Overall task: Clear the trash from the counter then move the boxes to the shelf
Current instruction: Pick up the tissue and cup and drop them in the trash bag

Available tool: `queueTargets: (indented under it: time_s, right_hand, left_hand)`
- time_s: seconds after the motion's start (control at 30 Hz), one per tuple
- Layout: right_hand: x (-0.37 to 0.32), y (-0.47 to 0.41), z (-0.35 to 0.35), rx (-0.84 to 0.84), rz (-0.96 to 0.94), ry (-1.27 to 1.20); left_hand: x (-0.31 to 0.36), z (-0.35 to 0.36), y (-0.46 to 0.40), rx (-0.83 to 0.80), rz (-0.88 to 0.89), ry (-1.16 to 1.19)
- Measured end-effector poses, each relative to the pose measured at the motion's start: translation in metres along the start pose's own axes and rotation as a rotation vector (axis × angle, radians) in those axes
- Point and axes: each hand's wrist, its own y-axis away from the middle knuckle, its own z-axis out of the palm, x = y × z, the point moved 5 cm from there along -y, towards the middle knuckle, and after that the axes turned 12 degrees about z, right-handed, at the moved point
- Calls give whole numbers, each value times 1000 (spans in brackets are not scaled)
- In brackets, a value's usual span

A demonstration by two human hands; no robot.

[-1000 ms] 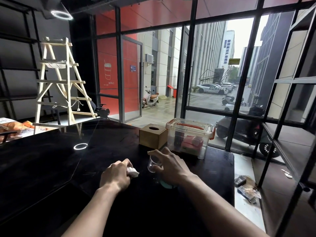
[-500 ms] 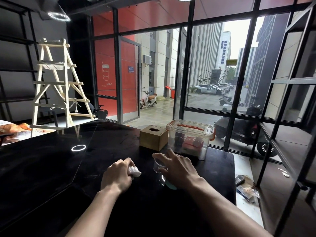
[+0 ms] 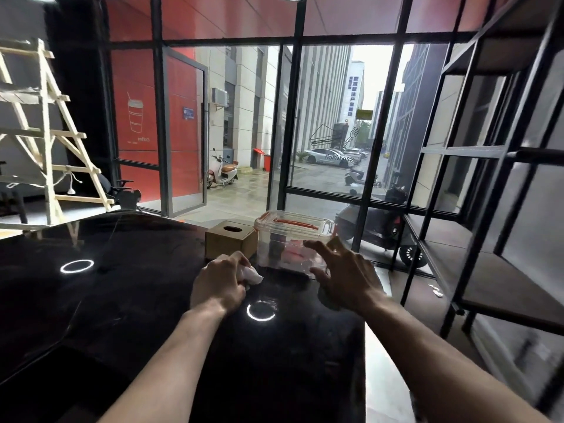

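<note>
Black bench carries everything.

Left hand: fist curled tight around crumpled white tissue, wad poking out thumb side; hand low over bench.

Cardboard tissue box: just beyond left hand, touching or just beside clear box; cannot tell which.

Clear lidded box: long axis left-right, straight ahead of right hand.

Right hand: fingers spread, empty as far as visible, in front of clear box, nearer to it than left. Contact unclear.

Shelf: right of bench, well apart.

Judgement: tissue needs binning first.

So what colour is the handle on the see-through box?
Orange-red, on the clear box's lid handle, seen in the head view.
</note>
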Motion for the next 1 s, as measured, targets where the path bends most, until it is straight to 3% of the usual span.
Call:
queueTargets:
  time_s: [0.3, 0.6, 0.8, 1.0]
  right_hand:
    - [114, 37, -26, 6, 42, -32]
    - [263, 76, -17, -50, 68, -9]
    - [315, 93, 21, -98, 108, -12]
    - [328, 122, 82, -119, 139, 58]
  left_hand:
    - [118, 39, 1, 8, 15, -32]
    - [258, 125, 11, -57, 26, -11]
    - [287, 184, 22, -109, -3, 16]
    - [275, 259, 48, -213, -44, 97]
